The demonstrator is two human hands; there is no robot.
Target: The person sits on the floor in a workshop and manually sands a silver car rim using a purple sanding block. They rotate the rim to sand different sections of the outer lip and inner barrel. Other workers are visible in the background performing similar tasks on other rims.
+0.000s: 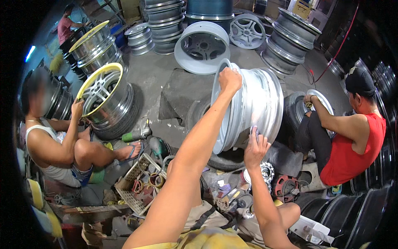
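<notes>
Left hand [230, 79] clamped on upper edge of silver wheel rim [259, 93], which sits over tyre [226, 162] below grip. Right hand [257, 150] pinches purplish pad [254, 130] against rim's side. Whitish patch above pad looks rubbed; grey streaks beside it seem left to do.

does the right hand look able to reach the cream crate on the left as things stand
Probably not directly: the right hand is up at the silver wheel, and the left arm slants across between it and the cream crate.
</notes>
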